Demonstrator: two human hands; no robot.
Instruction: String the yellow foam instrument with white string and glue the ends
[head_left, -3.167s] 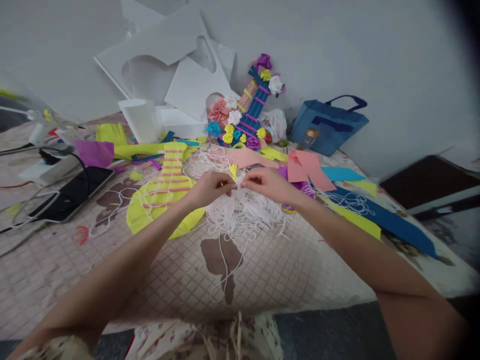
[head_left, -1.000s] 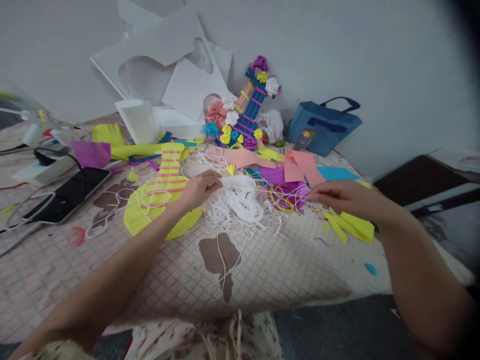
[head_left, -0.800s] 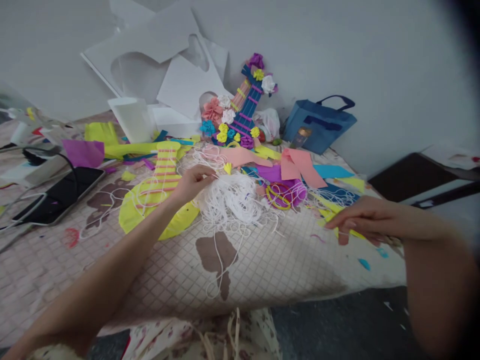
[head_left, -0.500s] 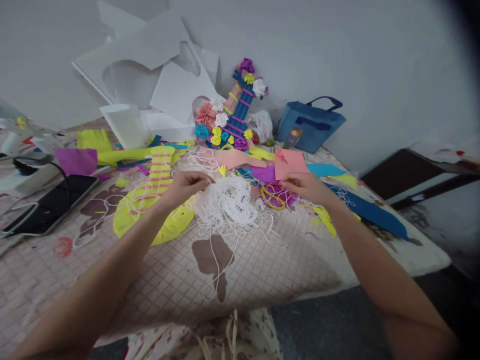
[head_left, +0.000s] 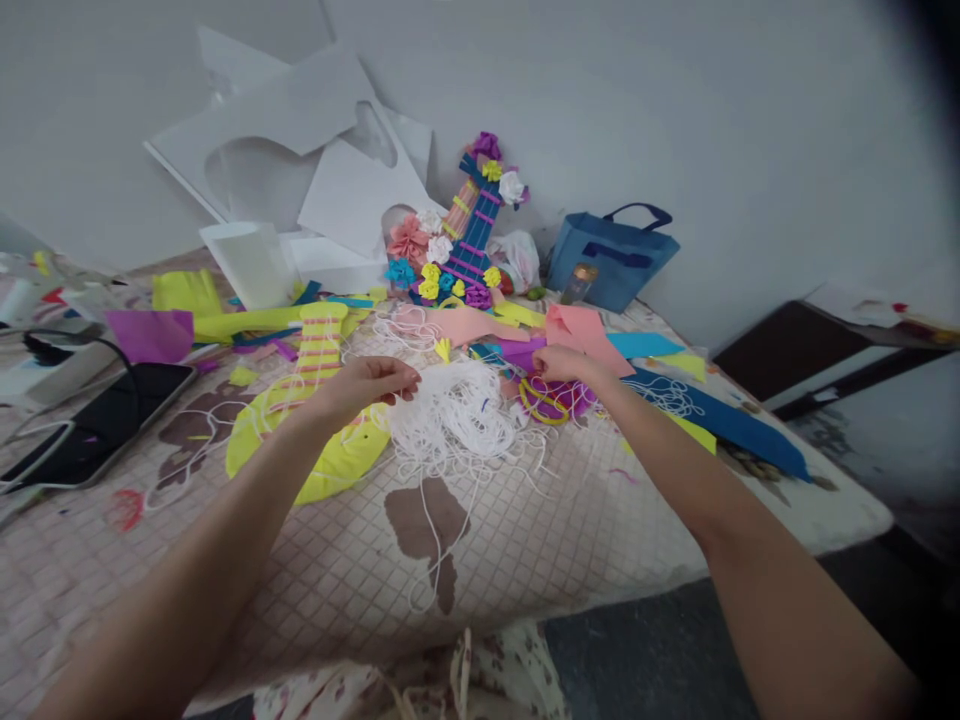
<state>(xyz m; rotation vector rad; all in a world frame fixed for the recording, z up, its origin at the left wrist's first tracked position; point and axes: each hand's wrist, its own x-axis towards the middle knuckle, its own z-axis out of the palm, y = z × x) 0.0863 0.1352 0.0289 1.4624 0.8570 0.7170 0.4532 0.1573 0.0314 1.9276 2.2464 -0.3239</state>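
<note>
A tangled heap of white string [head_left: 457,410] lies on the patterned tablecloth in front of me. At its left edge, my left hand [head_left: 375,380] is pinched, with string at its fingertips. My right hand [head_left: 562,365] is closed beyond the right side of the heap, over a purple paper piece [head_left: 521,352]; what its fingers hold is too small to make out. Just below it lies a yellow loop [head_left: 546,408], partly covered by strands. A yellow paper guitar shape [head_left: 337,460] with pink strips on its neck lies under and beside my left forearm.
A decorated blue guitar [head_left: 472,240] with paper flowers leans at the wall, beside white cut-out boards [head_left: 262,120]. A blue bag [head_left: 615,260] and a small jar [head_left: 579,284] stand at the back right. A phone or tablet [head_left: 97,425] with cables lies left. Blue paper [head_left: 735,425] lies right.
My right hand has moved left and inward, from beside the pink paper to above the yellow loop. My left hand has shifted slightly back and lower, off the heap's top.
</note>
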